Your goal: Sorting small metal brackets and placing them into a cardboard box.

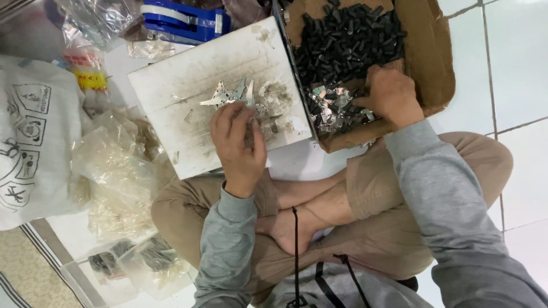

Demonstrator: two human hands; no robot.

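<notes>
metal clips just beyond, perhaps under, left hand

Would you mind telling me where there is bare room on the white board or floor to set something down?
The white board is bare along its left half, beside the metal clips. The tiled floor right of the cardboard box is free. The box and the plastic bags at left are crowded.

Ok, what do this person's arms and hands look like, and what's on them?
Both arms are covered to the wrist by long grey knit sleeves with ribbed cuffs. The left hand and right hand are bare: no gloves, rings or watch visible. Black drawcords hang from the matching grey top.
</notes>
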